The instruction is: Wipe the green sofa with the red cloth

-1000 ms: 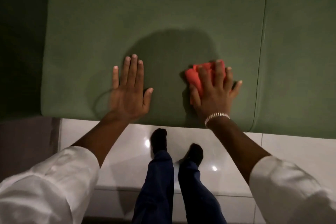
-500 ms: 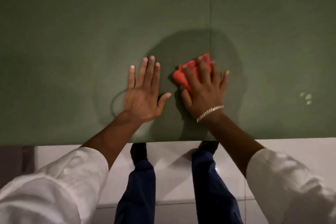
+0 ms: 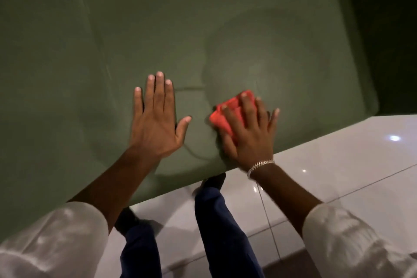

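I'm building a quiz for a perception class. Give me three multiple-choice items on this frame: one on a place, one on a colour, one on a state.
1. Where is the cloth?
A. On the floor tiles
B. Under the right hand on the sofa, near the seat's front edge
C. Under the left hand

2. What colour is the cloth?
A. Blue
B. White
C. Red

3. How is the left hand?
A. Flat and open on the sofa, holding nothing
C. Closed in a fist
B. Raised off the sofa, gripping a bottle

Answers:
1 B: the right hand presses the red cloth onto the green sofa close to its front edge.
2 C: the cloth shows bright red between the fingers.
3 A: the left hand lies palm down with fingers spread.
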{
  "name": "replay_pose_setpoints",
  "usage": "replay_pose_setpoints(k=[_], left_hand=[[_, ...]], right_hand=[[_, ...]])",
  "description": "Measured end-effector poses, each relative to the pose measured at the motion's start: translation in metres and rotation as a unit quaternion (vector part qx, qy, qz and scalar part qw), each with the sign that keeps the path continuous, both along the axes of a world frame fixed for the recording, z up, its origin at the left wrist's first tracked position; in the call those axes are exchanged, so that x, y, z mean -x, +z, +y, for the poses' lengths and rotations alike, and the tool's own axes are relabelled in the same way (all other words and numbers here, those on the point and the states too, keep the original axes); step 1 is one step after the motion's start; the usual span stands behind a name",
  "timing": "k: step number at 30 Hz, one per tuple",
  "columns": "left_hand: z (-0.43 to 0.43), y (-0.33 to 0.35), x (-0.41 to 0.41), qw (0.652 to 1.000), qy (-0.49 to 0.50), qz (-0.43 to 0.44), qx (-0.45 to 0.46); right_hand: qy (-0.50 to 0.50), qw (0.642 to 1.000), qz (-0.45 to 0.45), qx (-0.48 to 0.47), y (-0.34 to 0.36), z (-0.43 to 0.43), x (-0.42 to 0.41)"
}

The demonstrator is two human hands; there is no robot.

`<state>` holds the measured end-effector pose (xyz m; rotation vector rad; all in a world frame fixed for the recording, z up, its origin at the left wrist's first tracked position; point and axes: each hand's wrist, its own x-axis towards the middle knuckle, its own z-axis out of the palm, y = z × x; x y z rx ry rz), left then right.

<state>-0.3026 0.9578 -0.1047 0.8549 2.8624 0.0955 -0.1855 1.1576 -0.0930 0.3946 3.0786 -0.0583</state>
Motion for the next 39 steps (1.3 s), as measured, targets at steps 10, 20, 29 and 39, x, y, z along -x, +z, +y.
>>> replay_pose_setpoints(k=[10, 20, 29, 39], left_hand=[[0.043, 0.001, 0.016, 1.000, 0.002, 0.014, 0.003], [0.084, -0.006, 0.097, 0.999, 0.017, 0.026, -0.010], [0.099, -0.005, 0.163, 1.000, 0.008, 0.022, -0.010], [0.100, -0.005, 0.193, 0.999, -0.001, 0.030, -0.030]], right_hand=[[-0.136, 0.990, 0.000, 0.038, 0.003, 0.075, 0.011], [-0.182, 0.983, 0.000, 0.036, 0.001, 0.106, 0.085], [-0.148, 0.988, -0.017, 0.031, 0.011, 0.131, 0.163], [0.023, 0.999, 0.007, 0.038, 0.005, 0.123, 0.243]])
